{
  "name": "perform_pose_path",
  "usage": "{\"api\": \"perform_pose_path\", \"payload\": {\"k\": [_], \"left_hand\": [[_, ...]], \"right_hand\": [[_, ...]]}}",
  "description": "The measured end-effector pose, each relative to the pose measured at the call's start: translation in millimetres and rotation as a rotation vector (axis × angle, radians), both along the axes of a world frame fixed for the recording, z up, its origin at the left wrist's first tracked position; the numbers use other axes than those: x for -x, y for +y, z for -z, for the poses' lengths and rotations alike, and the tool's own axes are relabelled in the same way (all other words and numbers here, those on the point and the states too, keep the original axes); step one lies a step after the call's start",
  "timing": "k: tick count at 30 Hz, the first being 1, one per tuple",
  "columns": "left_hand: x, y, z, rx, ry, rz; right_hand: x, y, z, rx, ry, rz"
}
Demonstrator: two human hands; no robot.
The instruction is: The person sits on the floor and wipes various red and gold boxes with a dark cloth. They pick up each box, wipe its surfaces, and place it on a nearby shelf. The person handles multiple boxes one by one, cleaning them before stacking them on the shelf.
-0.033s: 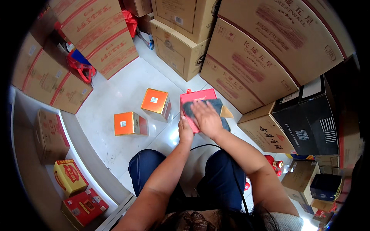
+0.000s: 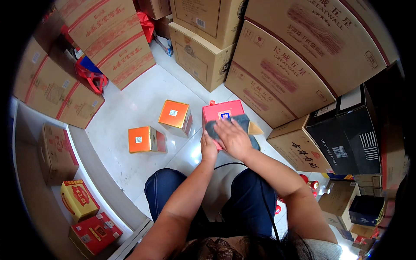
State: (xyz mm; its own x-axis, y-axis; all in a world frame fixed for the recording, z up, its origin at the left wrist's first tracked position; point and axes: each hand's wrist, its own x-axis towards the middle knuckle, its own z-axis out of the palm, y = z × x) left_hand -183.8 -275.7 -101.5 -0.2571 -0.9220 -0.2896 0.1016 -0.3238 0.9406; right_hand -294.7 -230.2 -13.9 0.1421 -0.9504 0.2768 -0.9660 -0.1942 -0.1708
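A red box (image 2: 212,112) with a small blue emblem on top stands on the floor in front of me. My left hand (image 2: 209,147) grips its near left side; some of its fingers are hidden. Across the top lies a dark grey cloth (image 2: 243,122) with a tan patch at its right end, hanging over the box's right side. My right hand (image 2: 232,136) presses flat on this cloth, fingers stretched out. Left of the red box are two orange-topped boxes, a farther one (image 2: 177,108) and a nearer one (image 2: 138,145), each with a square code label.
Tall stacks of brown cartons (image 2: 277,78) rise at the right, with more cartons (image 2: 203,56) at the back and left. A black carton (image 2: 346,130) stands at right. A low shelf (image 2: 102,173) along the left holds yellow and red boxes. A black cord crosses near my knees.
My right hand and the cloth have slid slightly toward me over the red box's top, uncovering the blue emblem. My left hand stays at its side.
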Motion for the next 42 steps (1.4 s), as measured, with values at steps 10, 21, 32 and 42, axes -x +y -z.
{"api": "perform_pose_path", "payload": {"k": [10,21,32,42], "left_hand": [[7.6,5.3,-24.6,-0.030,-0.075,0.047],[5.9,5.0,-34.1,-0.253,0.031,0.032],[1.3,5.2,-57.0,-0.286,-0.156,0.118],[-15.7,-2.3,-57.3,-0.305,-0.137,0.231]], "right_hand": [[44.0,-26.6,1.2,-0.036,0.041,0.263],[43.8,-0.4,0.3,-0.109,0.021,0.066],[78.5,8.0,44.6,-0.359,-1.707,0.746],[62.7,10.2,89.3,-0.182,-1.680,0.743]]}}
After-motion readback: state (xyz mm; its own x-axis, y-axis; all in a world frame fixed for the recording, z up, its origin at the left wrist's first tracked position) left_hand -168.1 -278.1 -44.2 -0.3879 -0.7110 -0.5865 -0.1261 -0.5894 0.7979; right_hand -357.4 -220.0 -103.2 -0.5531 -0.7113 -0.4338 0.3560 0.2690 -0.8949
